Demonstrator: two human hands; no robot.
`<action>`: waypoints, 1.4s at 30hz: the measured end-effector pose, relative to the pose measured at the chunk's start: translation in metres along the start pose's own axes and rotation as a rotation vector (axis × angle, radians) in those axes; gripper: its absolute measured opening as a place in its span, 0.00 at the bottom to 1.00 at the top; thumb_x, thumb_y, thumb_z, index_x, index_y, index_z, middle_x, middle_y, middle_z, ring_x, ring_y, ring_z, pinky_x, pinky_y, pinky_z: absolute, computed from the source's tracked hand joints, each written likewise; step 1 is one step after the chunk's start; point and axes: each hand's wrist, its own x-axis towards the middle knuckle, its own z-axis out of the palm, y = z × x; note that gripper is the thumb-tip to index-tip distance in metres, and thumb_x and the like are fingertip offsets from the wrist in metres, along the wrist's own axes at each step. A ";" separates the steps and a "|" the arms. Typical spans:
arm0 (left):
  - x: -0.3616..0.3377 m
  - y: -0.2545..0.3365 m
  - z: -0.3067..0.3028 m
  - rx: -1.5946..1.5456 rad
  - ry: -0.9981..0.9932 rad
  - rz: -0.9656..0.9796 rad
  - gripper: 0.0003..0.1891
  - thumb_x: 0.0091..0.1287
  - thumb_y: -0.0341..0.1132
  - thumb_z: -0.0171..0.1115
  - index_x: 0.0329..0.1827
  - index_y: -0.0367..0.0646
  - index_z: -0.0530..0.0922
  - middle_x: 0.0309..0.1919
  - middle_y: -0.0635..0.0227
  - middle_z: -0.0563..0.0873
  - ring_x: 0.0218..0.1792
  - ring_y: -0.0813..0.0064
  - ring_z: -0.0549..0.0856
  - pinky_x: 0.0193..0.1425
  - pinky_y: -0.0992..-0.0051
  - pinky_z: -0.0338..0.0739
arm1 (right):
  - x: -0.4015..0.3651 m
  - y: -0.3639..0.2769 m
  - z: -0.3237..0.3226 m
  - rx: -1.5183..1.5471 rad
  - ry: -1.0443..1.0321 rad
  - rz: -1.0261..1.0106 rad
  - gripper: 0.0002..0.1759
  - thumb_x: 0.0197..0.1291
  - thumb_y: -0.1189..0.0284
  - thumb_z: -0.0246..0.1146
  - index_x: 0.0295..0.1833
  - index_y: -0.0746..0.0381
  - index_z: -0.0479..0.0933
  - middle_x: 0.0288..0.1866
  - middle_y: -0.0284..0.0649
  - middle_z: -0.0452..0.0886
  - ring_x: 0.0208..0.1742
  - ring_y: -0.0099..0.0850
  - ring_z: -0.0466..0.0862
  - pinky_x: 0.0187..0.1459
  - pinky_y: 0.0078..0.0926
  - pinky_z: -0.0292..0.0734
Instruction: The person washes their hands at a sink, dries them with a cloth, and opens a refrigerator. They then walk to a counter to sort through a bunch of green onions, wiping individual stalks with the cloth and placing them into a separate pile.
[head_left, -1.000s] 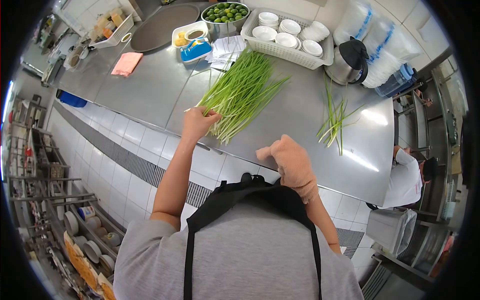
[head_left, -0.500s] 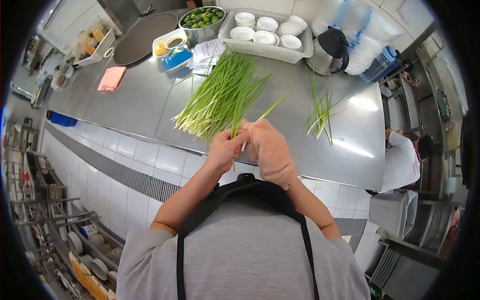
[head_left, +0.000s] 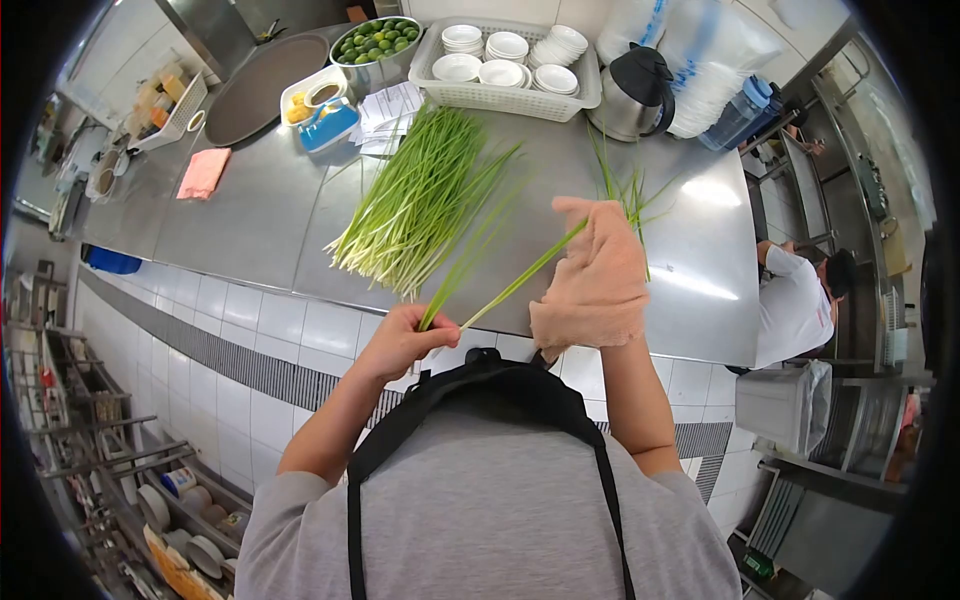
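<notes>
My left hand (head_left: pixel 410 338) is closed on the white ends of a few garlic chives (head_left: pixel 462 278), just off the table's front edge. One chive stalk (head_left: pixel 525 278) stretches from its fingers up to the peach cloth (head_left: pixel 595 275), which drapes over my right hand (head_left: pixel 610 325) and hides its fingers. The stalk's green tip meets the cloth's left side. A thick heap of chives (head_left: pixel 415 195) lies on the steel table beyond my left hand, white ends toward me. Behind the cloth, a smaller loose bunch of chives (head_left: pixel 632 195) is partly hidden.
At the back of the steel table (head_left: pixel 250 225) stand a bowl of limes (head_left: pixel 378 45), a basket (head_left: pixel 500 97) of white dishes and a kettle (head_left: pixel 635 95). Papers (head_left: pixel 388 110) and a folded pink cloth (head_left: pixel 203 174) lie leftward. A person (head_left: pixel 795 300) is at the right.
My hands have drawn apart: the cloth-covered right hand moved right, and the left shifted down and left. A stalk now spans between them. The view has shifted slightly.
</notes>
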 end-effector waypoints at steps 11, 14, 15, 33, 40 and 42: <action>-0.039 -0.029 -0.083 -0.697 -0.178 0.300 0.06 0.52 0.28 0.63 0.28 0.40 0.73 0.20 0.70 0.73 0.21 0.80 0.70 0.26 0.83 0.64 | -0.002 0.036 0.008 0.350 0.192 0.046 0.19 0.37 0.85 0.53 0.41 0.65 0.72 0.31 0.35 0.70 0.29 0.26 0.66 0.32 0.16 0.64; -0.027 -0.005 -0.090 -0.761 -0.065 0.476 0.08 0.52 0.29 0.62 0.30 0.41 0.71 0.18 0.72 0.70 0.20 0.80 0.67 0.26 0.82 0.63 | -0.005 0.007 -0.007 -0.045 -0.002 0.221 0.15 0.39 0.84 0.53 0.38 0.66 0.70 0.34 0.34 0.69 0.31 0.23 0.67 0.33 0.15 0.65; -0.018 0.005 -0.091 -0.714 -0.014 0.430 0.07 0.54 0.30 0.61 0.31 0.42 0.70 0.17 0.74 0.68 0.20 0.81 0.66 0.26 0.82 0.62 | -0.007 0.021 0.000 0.057 -0.014 0.142 0.12 0.40 0.84 0.53 0.35 0.66 0.69 0.33 0.33 0.69 0.30 0.22 0.65 0.32 0.15 0.64; 0.093 0.048 -0.075 1.145 0.765 0.279 0.12 0.52 0.38 0.64 0.29 0.37 0.80 0.21 0.56 0.82 0.22 0.63 0.81 0.29 0.67 0.74 | -0.025 -0.012 0.016 0.720 -0.300 0.631 0.12 0.54 0.80 0.45 0.44 0.67 0.68 0.17 0.30 0.60 0.04 0.22 0.61 0.05 0.19 0.55; 0.076 0.088 -0.053 -0.190 0.228 0.089 0.06 0.58 0.32 0.61 0.30 0.38 0.79 0.16 0.78 0.74 0.12 0.91 0.64 0.13 0.85 0.56 | -0.028 0.023 0.045 0.807 -0.307 0.257 0.08 0.56 0.77 0.49 0.39 0.66 0.72 0.20 0.28 0.64 0.19 0.17 0.67 0.25 0.15 0.67; 0.076 0.080 -0.032 -0.220 0.007 0.042 0.07 0.58 0.33 0.62 0.32 0.37 0.78 0.15 0.80 0.71 0.11 0.93 0.57 0.12 0.87 0.48 | -0.021 0.003 0.035 0.735 -0.365 0.302 0.07 0.55 0.77 0.50 0.37 0.65 0.72 0.22 0.30 0.65 0.22 0.19 0.67 0.27 0.17 0.67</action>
